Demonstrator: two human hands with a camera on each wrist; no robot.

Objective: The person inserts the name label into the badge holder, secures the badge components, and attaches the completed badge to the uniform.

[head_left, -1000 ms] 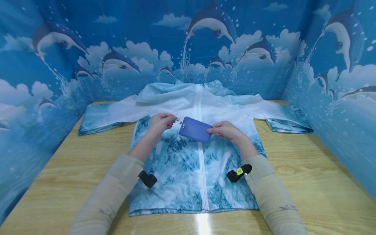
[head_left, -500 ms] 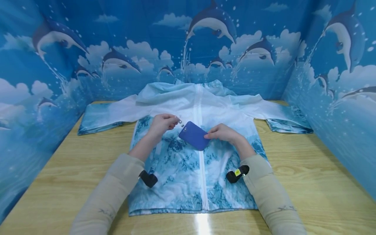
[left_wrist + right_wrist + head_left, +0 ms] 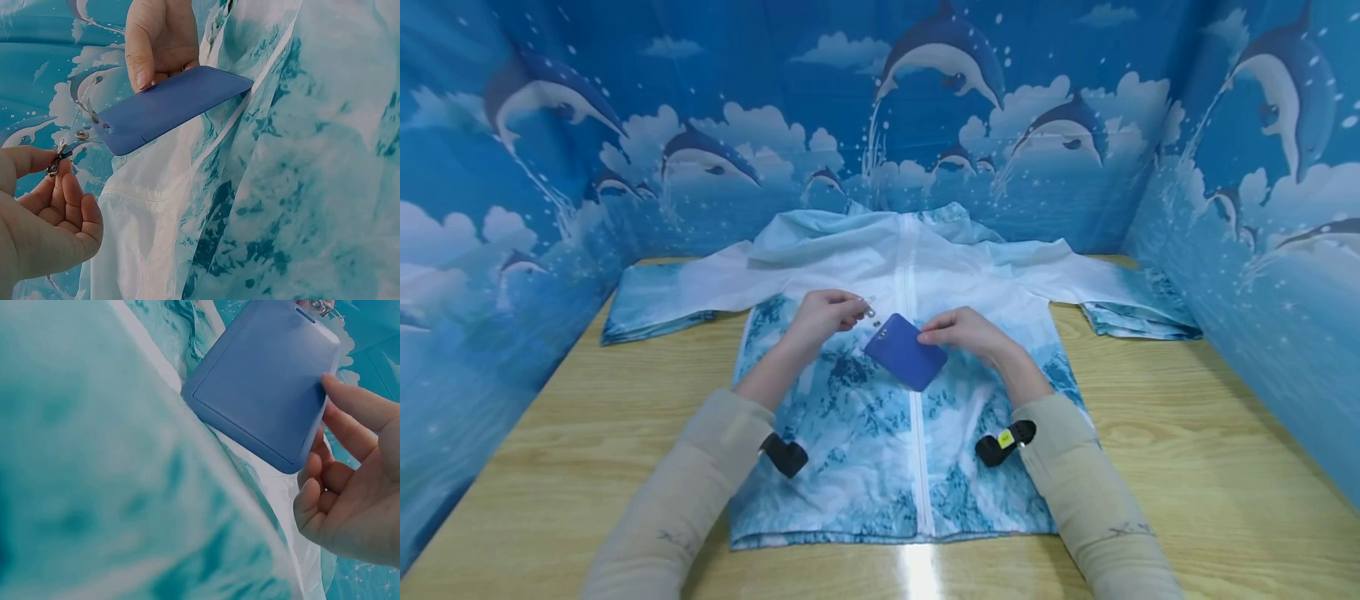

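A blue badge holder hangs tilted over the front of a jacket. My right hand pinches its edge between thumb and fingers; in the right wrist view the flat face of the badge holder and its slot show. My left hand pinches a small metal clip, which a clear strap with a snap button joins to the slotted end of the holder. Beneath both hands lies the white and teal jacket, front up, its white zipper running down the middle.
The jacket's sleeves spread left and right across a wood-grain table. Blue dolphin-print curtains enclose the table at the back and both sides. A black wrist camera sits at the left cuff, another at the right.
The badge holder has turned steeper, its free end dropping toward the zipper. My left hand has moved slightly right with the clip. My right hand's grip now sits higher along the holder's edge.
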